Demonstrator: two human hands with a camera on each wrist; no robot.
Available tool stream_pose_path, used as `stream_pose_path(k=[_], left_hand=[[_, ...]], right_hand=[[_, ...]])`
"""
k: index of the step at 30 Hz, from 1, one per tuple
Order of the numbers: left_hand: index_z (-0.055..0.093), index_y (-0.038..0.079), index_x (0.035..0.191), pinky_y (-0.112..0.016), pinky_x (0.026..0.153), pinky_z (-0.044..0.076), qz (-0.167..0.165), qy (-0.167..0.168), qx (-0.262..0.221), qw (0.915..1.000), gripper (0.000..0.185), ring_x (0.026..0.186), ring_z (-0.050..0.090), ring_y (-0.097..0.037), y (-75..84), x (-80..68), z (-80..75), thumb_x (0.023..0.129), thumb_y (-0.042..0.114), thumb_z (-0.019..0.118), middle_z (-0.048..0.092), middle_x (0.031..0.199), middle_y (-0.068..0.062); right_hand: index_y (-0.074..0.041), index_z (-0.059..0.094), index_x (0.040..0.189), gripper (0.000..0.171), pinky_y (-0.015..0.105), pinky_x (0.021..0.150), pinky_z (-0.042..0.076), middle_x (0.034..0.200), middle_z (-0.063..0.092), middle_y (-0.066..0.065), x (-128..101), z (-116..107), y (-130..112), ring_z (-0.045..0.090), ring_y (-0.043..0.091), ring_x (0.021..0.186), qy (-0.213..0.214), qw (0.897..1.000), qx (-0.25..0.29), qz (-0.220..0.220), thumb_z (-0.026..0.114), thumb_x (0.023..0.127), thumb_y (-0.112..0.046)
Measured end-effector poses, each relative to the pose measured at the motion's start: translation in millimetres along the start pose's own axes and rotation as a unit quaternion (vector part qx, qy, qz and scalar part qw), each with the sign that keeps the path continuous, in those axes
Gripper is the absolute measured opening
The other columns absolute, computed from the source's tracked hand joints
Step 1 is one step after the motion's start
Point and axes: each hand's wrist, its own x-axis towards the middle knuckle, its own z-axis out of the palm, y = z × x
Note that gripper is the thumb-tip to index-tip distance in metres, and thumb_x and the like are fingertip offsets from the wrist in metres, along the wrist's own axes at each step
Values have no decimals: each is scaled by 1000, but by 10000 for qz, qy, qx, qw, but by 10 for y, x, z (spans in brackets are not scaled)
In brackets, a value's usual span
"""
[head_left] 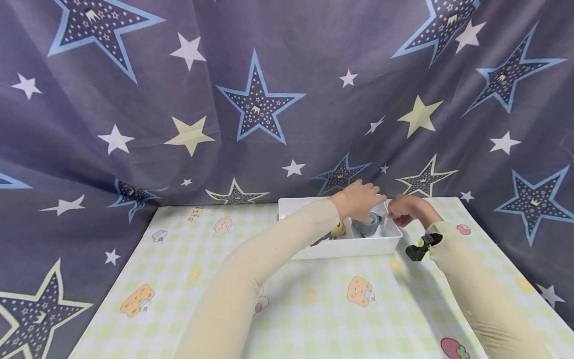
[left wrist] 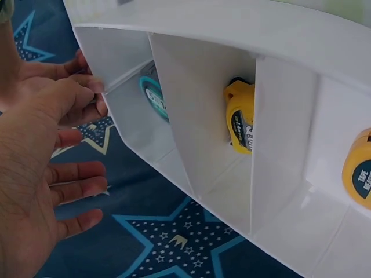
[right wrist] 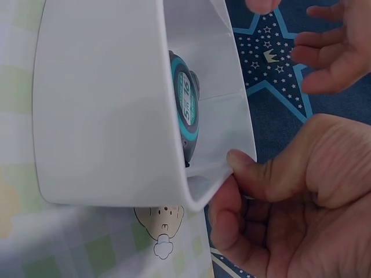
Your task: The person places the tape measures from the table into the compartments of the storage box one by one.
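Observation:
A white divided box (head_left: 350, 248) stands at the far side of the table. My right hand (right wrist: 290, 197) pinches the rim at the box's right end between thumb and fingers. Above the right compartment is my left hand (head_left: 358, 199); in the left wrist view its fingers (left wrist: 78, 188) spread apart beyond the box's edge, and the thumb lies close to my right hand. A grey and teal tape measure (right wrist: 186, 107) rests in the right end compartment. The middle compartment holds a yellow tape measure (left wrist: 240, 116). Another yellow tape measure (left wrist: 360, 171) is partly in view in the following compartment.
A checked tablecloth (head_left: 309, 314) with printed bread and strawberries covers the table. The dark star-patterned curtain (head_left: 269, 164) hangs right behind the box. A black device (head_left: 419, 251) is strapped to my right wrist.

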Motion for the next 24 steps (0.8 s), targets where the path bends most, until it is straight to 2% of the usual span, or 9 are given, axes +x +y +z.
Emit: stream_pose_path(k=[8, 12, 16, 20, 24], left_hand=[[22, 26, 163, -41, 123, 30, 10, 46, 66, 10000, 75, 150, 35, -21, -99, -191, -202, 101, 61, 46, 35, 163, -3], [24, 26, 161, -41, 122, 32, 109, 130, 187, 9997, 74, 148, 37, -21, -122, -297, -235, 100, 62, 46, 37, 161, -2], [29, 25, 160, -44, 121, 34, 166, 305, 197, 9992, 73, 146, 40, -22, -165, -428, -216, 99, 61, 50, 41, 159, -3], [31, 24, 159, -46, 121, 34, 152, 361, 182, 9991, 71, 145, 42, -23, -238, -595, -149, 99, 57, 52, 43, 157, -4], [32, 24, 158, -45, 120, 35, 123, 362, 204, 9991, 70, 144, 43, -24, -314, -781, -55, 99, 57, 51, 43, 157, -5]], right_hand=[[-1, 52, 87, 16, 26, 64, 54, 74, 55, 3, -15, -86, -46, 56, 12, 63, 100, 9999, -68, -20, 48, 102, -6], [0, 54, 89, 17, 26, 64, 54, 72, 56, 2, -43, -80, -13, 56, 11, 63, -14, 10000, -39, 7, 48, 103, -7], [0, 57, 88, 17, 26, 65, 55, 71, 57, 1, -73, -78, 35, 56, 11, 63, -80, 9999, 78, 1, 51, 102, -8], [4, 60, 97, 12, 26, 66, 56, 72, 60, 1, -107, -68, 64, 59, 11, 65, -46, 9995, 289, -90, 56, 99, -7], [7, 61, 105, 17, 28, 68, 57, 75, 63, 2, -143, -41, 89, 62, 11, 68, -112, 9988, 388, -267, 58, 99, -8]])
